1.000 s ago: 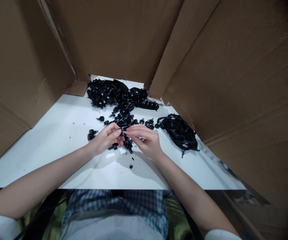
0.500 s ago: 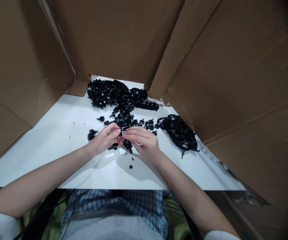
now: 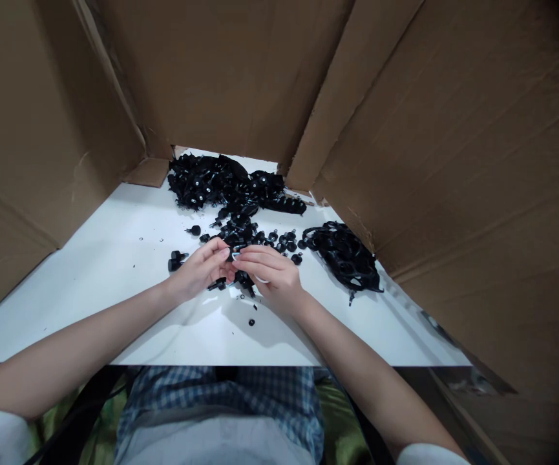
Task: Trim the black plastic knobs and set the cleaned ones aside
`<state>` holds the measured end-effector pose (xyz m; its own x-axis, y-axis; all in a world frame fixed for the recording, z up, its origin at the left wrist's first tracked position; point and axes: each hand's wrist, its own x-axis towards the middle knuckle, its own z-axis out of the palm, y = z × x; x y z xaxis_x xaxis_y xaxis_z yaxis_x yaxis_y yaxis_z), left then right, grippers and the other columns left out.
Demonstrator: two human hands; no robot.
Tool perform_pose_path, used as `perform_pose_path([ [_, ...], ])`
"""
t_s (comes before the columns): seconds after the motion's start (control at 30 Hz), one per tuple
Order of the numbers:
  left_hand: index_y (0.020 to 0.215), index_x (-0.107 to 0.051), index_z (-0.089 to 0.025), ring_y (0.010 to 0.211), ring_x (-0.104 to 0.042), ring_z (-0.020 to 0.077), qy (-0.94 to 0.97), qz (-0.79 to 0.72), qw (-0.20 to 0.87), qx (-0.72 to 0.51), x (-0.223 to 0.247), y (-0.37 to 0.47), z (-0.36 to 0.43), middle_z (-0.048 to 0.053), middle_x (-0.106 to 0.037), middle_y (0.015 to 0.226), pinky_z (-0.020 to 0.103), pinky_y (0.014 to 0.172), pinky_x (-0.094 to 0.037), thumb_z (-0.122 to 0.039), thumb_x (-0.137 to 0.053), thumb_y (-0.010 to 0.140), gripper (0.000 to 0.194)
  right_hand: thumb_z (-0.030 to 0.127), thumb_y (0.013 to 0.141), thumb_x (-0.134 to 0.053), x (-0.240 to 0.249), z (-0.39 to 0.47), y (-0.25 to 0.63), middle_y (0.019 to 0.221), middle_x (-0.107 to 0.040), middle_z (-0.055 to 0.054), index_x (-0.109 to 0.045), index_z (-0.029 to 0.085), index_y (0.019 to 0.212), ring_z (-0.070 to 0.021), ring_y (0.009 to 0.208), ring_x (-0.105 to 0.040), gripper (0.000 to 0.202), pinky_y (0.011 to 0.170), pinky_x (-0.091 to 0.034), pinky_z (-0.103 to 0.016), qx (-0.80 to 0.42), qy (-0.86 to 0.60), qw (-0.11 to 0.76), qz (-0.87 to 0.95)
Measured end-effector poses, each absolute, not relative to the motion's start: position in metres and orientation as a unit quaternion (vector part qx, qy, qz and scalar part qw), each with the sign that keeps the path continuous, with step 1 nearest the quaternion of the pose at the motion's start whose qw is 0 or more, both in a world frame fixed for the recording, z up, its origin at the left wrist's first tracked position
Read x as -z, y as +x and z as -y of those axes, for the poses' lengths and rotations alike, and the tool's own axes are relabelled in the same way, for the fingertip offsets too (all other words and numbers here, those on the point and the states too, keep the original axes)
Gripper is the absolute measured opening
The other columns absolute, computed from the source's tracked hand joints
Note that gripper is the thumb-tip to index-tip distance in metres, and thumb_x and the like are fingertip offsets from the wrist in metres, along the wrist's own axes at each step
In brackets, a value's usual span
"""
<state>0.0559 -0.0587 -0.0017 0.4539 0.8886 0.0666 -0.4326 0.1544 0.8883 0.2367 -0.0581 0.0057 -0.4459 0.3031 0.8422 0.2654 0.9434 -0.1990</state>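
Holding point: small black part [image 3: 231,254] between the thumb and index finger of the left hand [image 3: 205,267], raised over the table [image 3: 163,332].
Long axis: mostly covered by fingers; cannot tell which way it runs.
Nearer hand: left, touching it from 9 o'clock.
Right hand [image 3: 272,271]: at 3 o'clock, fingers narrow, tips pinched on a white piece [image 3: 236,256] just beside the part; whether the two touch, cannot tell.
White bit [image 3: 262,279]: under the right palm; whether it joins the pinched piece, cannot tell.
Black pile [image 3: 235,227]: 12 o'clock, just beyond the fingertips.
Loose knobs [image 3: 175,263]: 9 o'clock, beside the left hand.
Nut [image 3: 251,322]: 5 o'clock, lying alone.
Black bundle [image 3: 347,261]: 3 o'clock, well apart.
Far heap [image 3: 206,184]: 12 o'clock, beyond the pile, before the cardboard [image 3: 221,84].
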Motion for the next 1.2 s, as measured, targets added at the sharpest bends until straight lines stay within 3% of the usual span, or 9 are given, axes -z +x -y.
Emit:
perform_pose_path([
  [0.37, 0.082, -0.05, -0.017, 0.062, -0.06, 0.0111, 0.495, -0.246, 0.682, -0.478, 0.006, 0.056, 0.057, -0.001, -0.063, 0.068, 0.026, 0.062, -0.047, -0.037, -0.067, 0.081, 0.026, 0.013, 0.09, -0.048, 0.005, 0.053, 0.233, 0.093, -0.073, -0.006, -0.068, 0.023, 0.1, -0.0177, 0.098, -0.066, 0.024, 0.084, -0.058, -0.037, -0.029, -0.189, 0.526, 0.829],
  [0.67, 0.088, -0.058, -0.016, 0.065, -0.059, 0.0096, 0.48, -0.229, 0.694, -0.485, 0.007, 0.058, 0.058, -0.001, -0.061, 0.073, 0.024, 0.063, -0.048, -0.037, -0.067, 0.081, 0.024, 0.008, 0.088, -0.049, 0.002, 0.051, 0.239, 0.098, -0.072, -0.015, -0.063, 0.01, 0.108, -0.0216, 0.108, -0.063, 0.025, 0.085, -0.059, -0.036, 0.098, -0.099, 0.491, 0.86],
  [0.8, 0.087, -0.056, -0.016, 0.065, -0.059, 0.0092, 0.475, -0.228, 0.694, -0.491, 0.006, 0.059, 0.058, -0.002, -0.061, 0.072, 0.023, 0.063, -0.048, -0.036, -0.068, 0.081, 0.024, 0.01, 0.09, -0.048, 0.001, 0.052, 0.239, 0.098, -0.072, -0.013, -0.063, 0.012, 0.109, -0.0206, 0.108, -0.063, 0.024, 0.083, -0.058, -0.035, 0.098, -0.118, 0.494, 0.856],
  [1.03, 0.088, -0.053, -0.017, 0.067, -0.06, 0.0106, 0.496, -0.243, 0.679, -0.483, 0.011, 0.062, 0.056, -0.001, -0.064, 0.07, 0.024, 0.065, -0.048, -0.038, -0.064, 0.083, 0.024, 0.01, 0.088, -0.051, 0.0, 0.054, 0.229, 0.087, -0.073, -0.007, -0.071, 0.019, 0.091, -0.0167, 0.088, -0.067, 0.022, 0.081, -0.057, -0.034, -0.051, -0.209, 0.575, 0.789],
  [1.2, 0.091, -0.055, -0.018, 0.071, -0.062, 0.0115, 0.537, -0.239, 0.655, -0.476, 0.017, 0.06, 0.054, 0.001, -0.066, 0.08, 0.028, 0.07, -0.05, -0.037, -0.062, 0.085, 0.021, 0.017, 0.08, -0.064, -0.01, 0.059, 0.226, 0.081, -0.073, -0.003, -0.075, 0.023, 0.078, -0.0156, 0.074, -0.068, 0.012, 0.069, -0.057, -0.029, -0.293, -0.328, 0.605, 0.664],
])
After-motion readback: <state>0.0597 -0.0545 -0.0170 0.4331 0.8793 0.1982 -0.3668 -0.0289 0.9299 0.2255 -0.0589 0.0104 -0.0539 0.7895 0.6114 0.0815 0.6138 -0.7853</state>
